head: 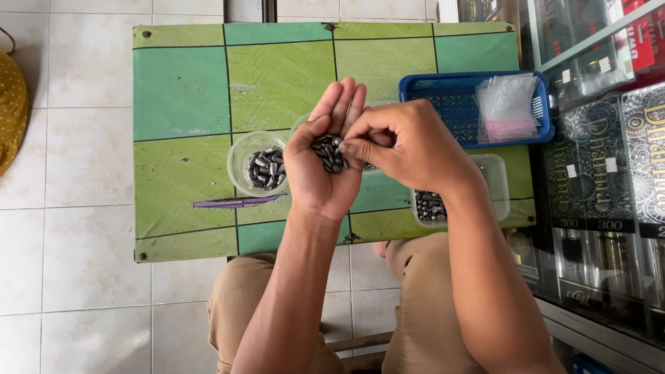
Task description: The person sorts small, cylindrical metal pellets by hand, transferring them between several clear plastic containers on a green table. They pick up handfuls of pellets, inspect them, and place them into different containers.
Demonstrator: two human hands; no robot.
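Above the green table point(180, 90), right hand point(409, 145) picks pellets point(328, 152) from cupped left hand point(320, 170).

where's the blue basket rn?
In the head view, the blue basket sits at the far right of the green checkered table, just beyond the right hand, with clear plastic bags inside it and a glass display case beside it.

Bare forearms, no sleeves, bare hands without rings, tan khaki trousers
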